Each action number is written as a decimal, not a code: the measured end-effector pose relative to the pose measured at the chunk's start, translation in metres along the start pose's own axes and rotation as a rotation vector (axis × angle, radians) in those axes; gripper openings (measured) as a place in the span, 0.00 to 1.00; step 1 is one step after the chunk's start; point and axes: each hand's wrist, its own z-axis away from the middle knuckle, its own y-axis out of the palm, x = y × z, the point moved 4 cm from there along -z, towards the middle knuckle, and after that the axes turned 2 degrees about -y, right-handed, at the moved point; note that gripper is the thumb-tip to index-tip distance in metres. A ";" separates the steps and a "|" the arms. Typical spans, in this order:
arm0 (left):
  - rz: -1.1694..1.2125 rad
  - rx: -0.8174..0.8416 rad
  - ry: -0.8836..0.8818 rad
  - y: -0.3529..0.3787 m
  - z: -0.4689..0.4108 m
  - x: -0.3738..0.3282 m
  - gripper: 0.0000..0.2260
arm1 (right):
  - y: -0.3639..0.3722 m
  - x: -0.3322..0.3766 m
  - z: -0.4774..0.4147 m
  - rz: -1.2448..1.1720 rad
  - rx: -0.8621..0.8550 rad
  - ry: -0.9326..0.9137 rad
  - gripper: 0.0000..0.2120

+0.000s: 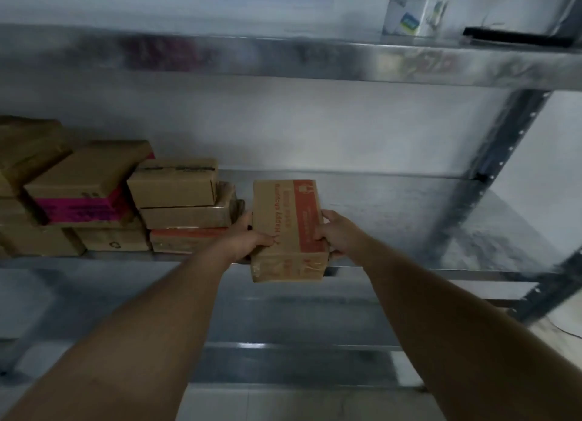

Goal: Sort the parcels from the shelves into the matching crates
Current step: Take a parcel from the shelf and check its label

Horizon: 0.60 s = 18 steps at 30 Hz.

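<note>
Head view: a cardboard parcel (288, 228) with red print sits at the front edge of the middle shelf (409, 219), its near end overhanging the lip, just right of the stacked parcels (176, 200). The left hand (252, 238) and right hand (332, 231) clamp its two long sides, fingers curled onto the top. The parcel looks stiff and fairly light; side grips near the middle should carry it level. No crates are visible.

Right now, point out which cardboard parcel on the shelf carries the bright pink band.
The parcel with the pink band, tilted atop the left-hand stack. The held parcel has red print, and the others are plain brown.
</note>
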 end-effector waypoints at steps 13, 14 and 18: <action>0.080 0.103 0.259 0.019 0.001 -0.048 0.13 | -0.045 0.002 0.058 -0.275 -0.350 0.012 0.19; 0.087 0.108 0.287 0.023 0.006 -0.055 0.15 | -0.048 0.001 0.063 -0.288 -0.389 0.013 0.22; 0.046 0.180 0.282 0.045 0.021 -0.076 0.25 | -0.063 -0.007 0.076 -0.280 -0.485 0.062 0.30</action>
